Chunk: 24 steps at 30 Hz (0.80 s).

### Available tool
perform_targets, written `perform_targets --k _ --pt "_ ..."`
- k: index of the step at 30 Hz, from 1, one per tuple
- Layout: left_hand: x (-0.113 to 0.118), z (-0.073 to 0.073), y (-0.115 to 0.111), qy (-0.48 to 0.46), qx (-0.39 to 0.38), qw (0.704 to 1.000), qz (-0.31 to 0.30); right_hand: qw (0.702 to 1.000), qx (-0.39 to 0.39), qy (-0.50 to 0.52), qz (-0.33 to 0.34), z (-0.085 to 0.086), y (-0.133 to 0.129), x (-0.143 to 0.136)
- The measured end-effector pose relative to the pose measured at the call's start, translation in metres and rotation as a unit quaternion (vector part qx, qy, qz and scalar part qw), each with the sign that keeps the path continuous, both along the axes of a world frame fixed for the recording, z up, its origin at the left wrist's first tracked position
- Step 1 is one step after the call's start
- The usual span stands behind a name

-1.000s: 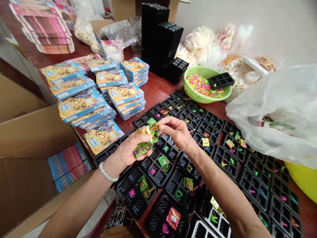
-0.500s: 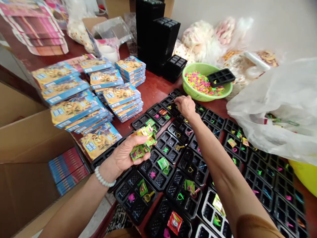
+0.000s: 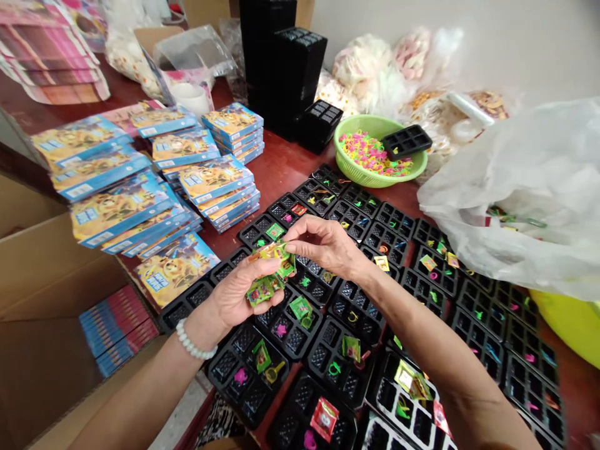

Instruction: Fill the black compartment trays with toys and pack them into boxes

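Observation:
My left hand (image 3: 241,290) holds a bunch of small green and yellow packets (image 3: 269,270) above the black compartment trays (image 3: 290,325). My right hand (image 3: 323,245) is at the top of that bunch, its fingertips pinching the uppermost packet. Below the hands, several trays carry a packet and small coloured plastic rings in their cells. One tray in the far row (image 3: 293,209) holds a red packet.
Blue and yellow boxes (image 3: 213,178) are stacked at left. An open cardboard carton (image 3: 51,325) with flat boxes stands at lower left. A green basket of coloured rings (image 3: 375,156), stacks of black trays (image 3: 290,69) and plastic bags (image 3: 525,200) sit behind and right.
My right hand reached out to the far trays and put a packet there, then came back to the bunch in my left hand. The left hand stayed put.

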State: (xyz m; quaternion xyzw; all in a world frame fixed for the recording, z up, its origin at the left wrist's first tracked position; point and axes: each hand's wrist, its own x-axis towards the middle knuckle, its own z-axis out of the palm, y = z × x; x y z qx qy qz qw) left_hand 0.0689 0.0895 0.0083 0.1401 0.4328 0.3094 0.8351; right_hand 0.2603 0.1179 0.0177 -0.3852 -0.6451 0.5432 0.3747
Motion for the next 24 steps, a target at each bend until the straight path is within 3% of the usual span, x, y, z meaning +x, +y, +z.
perform_targets --k 3,6,7,9,11,12,15,19,22,24 --pt "-0.002 0.002 0.001 0.003 -0.005 1.000 0.001 1.000 -0.026 -0.006 0.016 -0.006 0.018 0.016" --pt "-0.006 0.002 0.002 0.004 0.002 1.000 -0.002 0.986 0.049 -0.124 -0.100 -0.018 0.058 0.047" --pt "-0.008 0.002 0.002 0.003 0.007 1.000 -0.002 0.961 0.094 -0.200 -0.168 -0.022 0.075 0.059" --pt "-0.010 0.002 0.002 0.001 0.015 1.000 0.000 0.865 0.178 -0.367 -0.293 -0.031 0.109 0.083" --pt "-0.012 0.002 0.000 -0.001 0.018 1.000 -0.001 0.799 0.204 -0.448 -0.345 -0.039 0.139 0.101" --pt "-0.013 0.002 0.000 -0.002 0.016 1.000 -0.002 0.787 0.202 -0.465 -0.352 -0.042 0.151 0.107" --pt "-0.016 0.002 -0.002 -0.009 0.011 1.000 -0.012 0.773 0.184 -0.497 -0.349 -0.051 0.174 0.111" --pt "-0.016 0.001 -0.001 -0.020 0.016 0.999 -0.022 0.774 0.162 -0.511 -0.335 -0.054 0.184 0.102" --pt "-0.014 0.002 -0.001 -0.019 0.014 1.000 -0.017 0.797 0.164 -0.485 -0.321 -0.050 0.170 0.090" --pt "-0.012 0.003 -0.001 -0.020 0.008 1.000 -0.017 0.829 0.170 -0.448 -0.287 -0.043 0.145 0.079"
